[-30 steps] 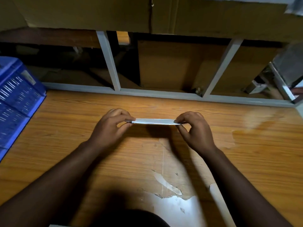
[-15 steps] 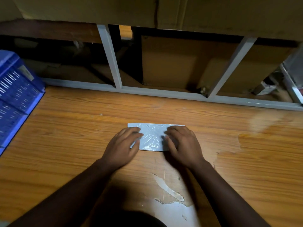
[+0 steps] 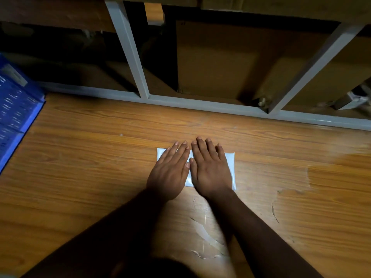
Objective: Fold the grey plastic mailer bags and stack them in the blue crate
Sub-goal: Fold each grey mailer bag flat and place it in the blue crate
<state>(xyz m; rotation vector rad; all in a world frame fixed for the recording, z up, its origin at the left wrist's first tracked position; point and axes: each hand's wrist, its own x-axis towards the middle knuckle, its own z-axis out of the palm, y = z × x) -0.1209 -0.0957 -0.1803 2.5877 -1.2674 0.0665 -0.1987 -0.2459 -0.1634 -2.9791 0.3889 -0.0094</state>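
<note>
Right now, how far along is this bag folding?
Done: the mailer bag lies folded on the wooden table. In hand: the left hand and right hand press it flat. Left: putting it in the blue crate, whose inside is out of view.

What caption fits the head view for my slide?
Both hands, left hand and right hand, press a folded grey mailer bag flat on the wooden table.

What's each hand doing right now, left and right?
Left hand: open, fingers straight, pressing flat on the folded grey mailer bag.
Right hand: open, fingers straight, pressing flat on the same bag.
</note>
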